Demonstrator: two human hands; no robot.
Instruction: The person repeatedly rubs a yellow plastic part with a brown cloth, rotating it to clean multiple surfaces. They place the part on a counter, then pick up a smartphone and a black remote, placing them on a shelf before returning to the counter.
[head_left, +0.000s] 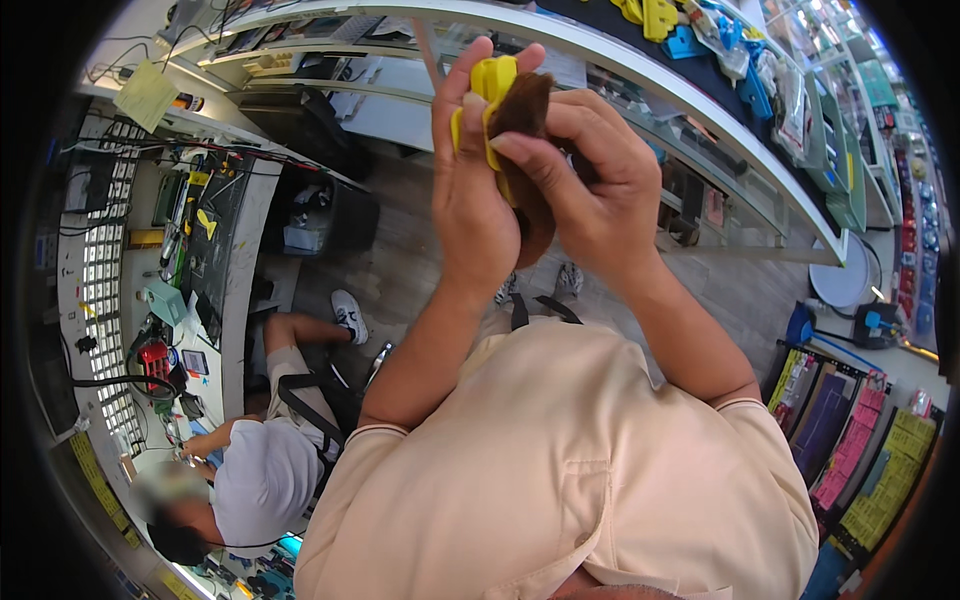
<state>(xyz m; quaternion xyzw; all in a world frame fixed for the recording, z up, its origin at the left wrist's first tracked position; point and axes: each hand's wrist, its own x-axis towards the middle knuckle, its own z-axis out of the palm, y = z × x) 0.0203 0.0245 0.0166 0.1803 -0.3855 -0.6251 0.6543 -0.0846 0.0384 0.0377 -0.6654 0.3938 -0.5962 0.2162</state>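
Note:
In front of my chest, my two hands are raised close together. My left hand [472, 200] is closed around a bright yellow plastic-looking piece [493, 76], its upper part showing between the fingers. Against its right side lies a brown, soft-looking, cloth-like piece [524, 104], which also hangs down between my palms. My right hand [605, 195] pinches that brown piece, thumb in front and fingers curled behind. My hands hide most of both pieces, so their exact kinds are unclear.
A glass display counter [745, 140] runs ahead and to the right, with yellow and blue items [683, 42] on top. On the left, a seated person [268, 480] works at a cluttered bench [235, 270]. A black bin [335, 222] stands beside it. Packaged strips [850, 430] are at right.

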